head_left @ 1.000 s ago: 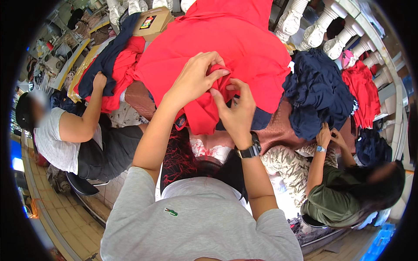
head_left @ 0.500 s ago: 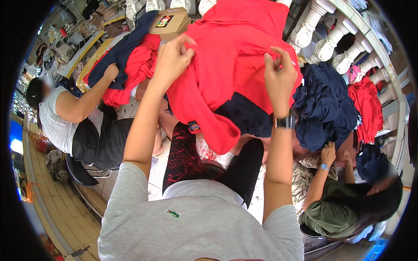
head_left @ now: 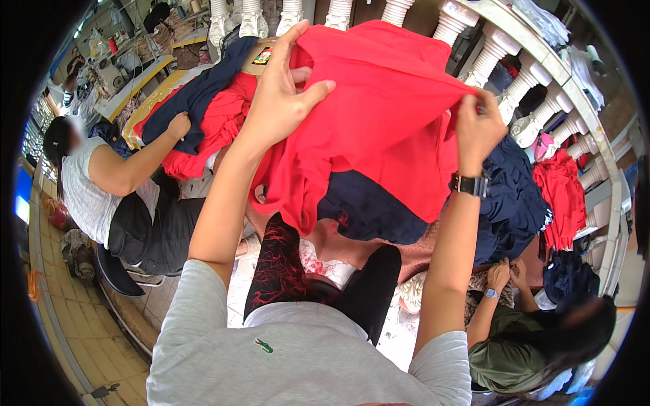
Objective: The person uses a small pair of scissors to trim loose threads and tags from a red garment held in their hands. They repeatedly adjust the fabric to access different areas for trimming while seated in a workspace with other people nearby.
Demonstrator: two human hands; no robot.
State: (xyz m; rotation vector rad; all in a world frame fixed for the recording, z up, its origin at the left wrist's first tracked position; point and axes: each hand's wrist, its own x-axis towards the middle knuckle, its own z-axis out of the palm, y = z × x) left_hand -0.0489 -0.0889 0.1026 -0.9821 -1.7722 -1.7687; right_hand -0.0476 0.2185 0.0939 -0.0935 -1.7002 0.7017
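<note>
A red garment (head_left: 389, 88) is spread out in front of me; its exact cut cannot be made out among the folds. My right hand (head_left: 479, 132), with a dark watch at the wrist, pinches its right edge and pulls a corner taut. At the garment's left side, my left hand (head_left: 284, 101) has its thumb and fingers apart and touches or nearly touches the cloth. The lower part of the garment hangs in folds toward my knees. Beneath it lies dark navy cloth (head_left: 379, 210), partly covered.
Navy garments (head_left: 511, 196) are heaped at my right, beside more red cloth (head_left: 560, 199). One co-worker (head_left: 122, 183) sits at left by red and navy cloth; another (head_left: 528, 345) sits at lower right. White balusters (head_left: 489, 57) line the far side, near a partly hidden cardboard box (head_left: 256, 59).
My right hand has moved right and slightly down, stretching the red garment's edge. My left hand has gone from a pinch to spread fingers, a little higher. The hanging red fold has drawn left.
</note>
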